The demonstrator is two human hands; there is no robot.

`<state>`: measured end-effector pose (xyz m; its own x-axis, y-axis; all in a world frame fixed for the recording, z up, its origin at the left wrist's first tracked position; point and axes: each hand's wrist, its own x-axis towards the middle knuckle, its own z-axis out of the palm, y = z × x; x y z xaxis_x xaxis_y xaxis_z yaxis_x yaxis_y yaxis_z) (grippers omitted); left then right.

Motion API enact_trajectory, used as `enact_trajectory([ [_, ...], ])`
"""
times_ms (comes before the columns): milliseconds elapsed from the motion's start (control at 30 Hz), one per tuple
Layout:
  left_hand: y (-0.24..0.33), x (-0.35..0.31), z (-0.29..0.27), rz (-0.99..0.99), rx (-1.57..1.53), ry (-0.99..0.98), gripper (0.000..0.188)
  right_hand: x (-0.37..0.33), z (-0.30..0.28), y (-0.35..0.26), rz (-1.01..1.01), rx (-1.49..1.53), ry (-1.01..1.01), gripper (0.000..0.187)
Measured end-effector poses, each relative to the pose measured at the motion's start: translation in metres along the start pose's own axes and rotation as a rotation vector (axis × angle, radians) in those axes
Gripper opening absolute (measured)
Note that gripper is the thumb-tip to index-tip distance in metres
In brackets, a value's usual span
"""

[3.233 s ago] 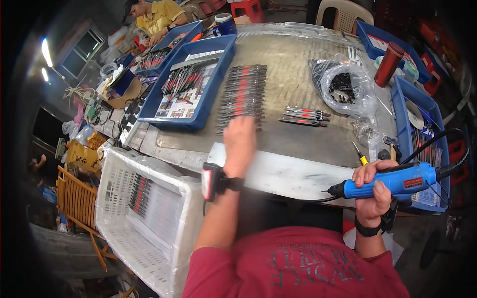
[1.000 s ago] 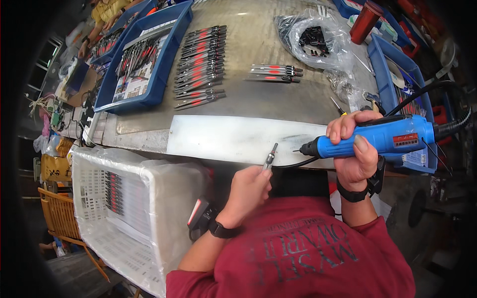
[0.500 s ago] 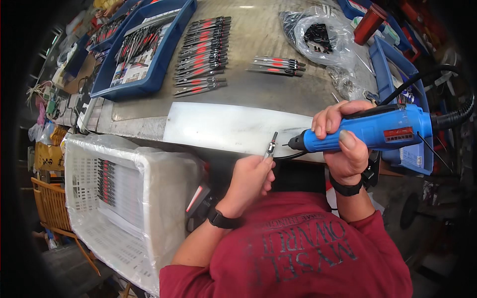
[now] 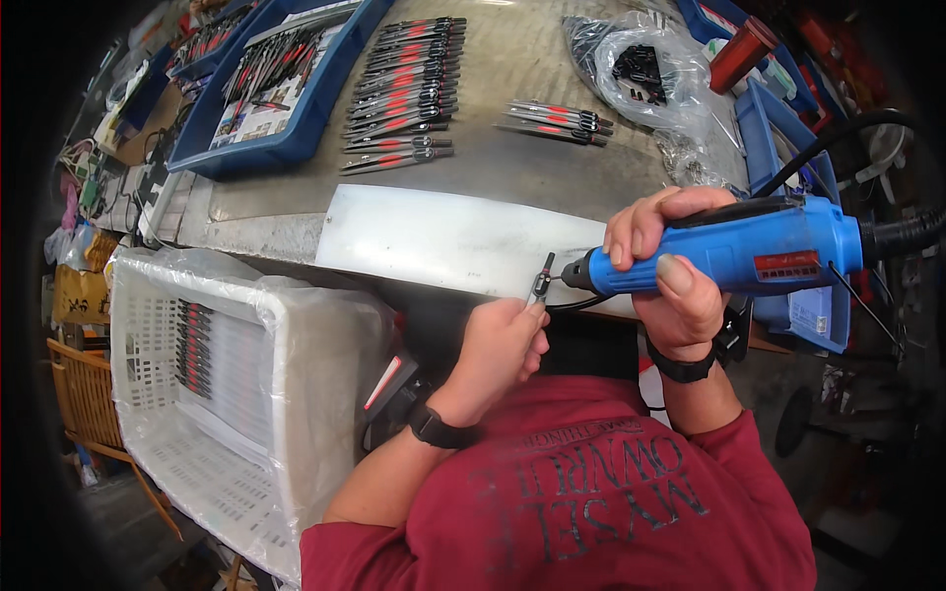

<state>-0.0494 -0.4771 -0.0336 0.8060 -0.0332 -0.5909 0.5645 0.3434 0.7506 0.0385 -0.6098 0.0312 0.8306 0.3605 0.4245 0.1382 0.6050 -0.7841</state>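
Note:
My left hand (image 4: 501, 343) is closed round a slim metal hand tool with a black tip (image 4: 541, 282), its upper end sticking up from the fist. The rest of that tool is hidden in my fingers. In my right hand (image 4: 680, 286) lies a blue electric screwdriver (image 4: 764, 248), gripped with its black nose toward the left. The thin bit points at the side of the slim tool, right beside it; whether they touch I cannot tell. Both hands are at the near edge of a white board (image 4: 434, 236).
Rows of grey-and-red slim tools (image 4: 404, 89) lie on the table, with a smaller group (image 4: 557, 122) to their right. A blue tray (image 4: 305, 128) holds more. A plastic bag (image 4: 680, 98) contains small black parts. At left stands a white lined crate (image 4: 286, 414). A black cable (image 4: 838, 143) arches at right.
The screwdriver has moved left, bringing its bit close beside the slim tool's upper end. My left hand keeps its hold. The whole view has shifted slightly.

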Motion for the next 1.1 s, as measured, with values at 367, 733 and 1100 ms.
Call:
enact_trajectory([
  [367,-0.001,0.000,0.000,0.023,-0.013,-0.019,0.020,0.002,0.004,0.004,0.014,-0.041,-0.001,0.044],
  [733,0.000,-0.001,0.001,0.014,0.007,-0.002,0.020,0.002,0.005,0.005,0.024,-0.254,-0.016,0.042],
  [1100,-0.002,0.003,0.001,-0.001,-0.022,0.005,0.022,0.014,0.013,0.018,0.013,-0.549,-0.139,0.036],
])
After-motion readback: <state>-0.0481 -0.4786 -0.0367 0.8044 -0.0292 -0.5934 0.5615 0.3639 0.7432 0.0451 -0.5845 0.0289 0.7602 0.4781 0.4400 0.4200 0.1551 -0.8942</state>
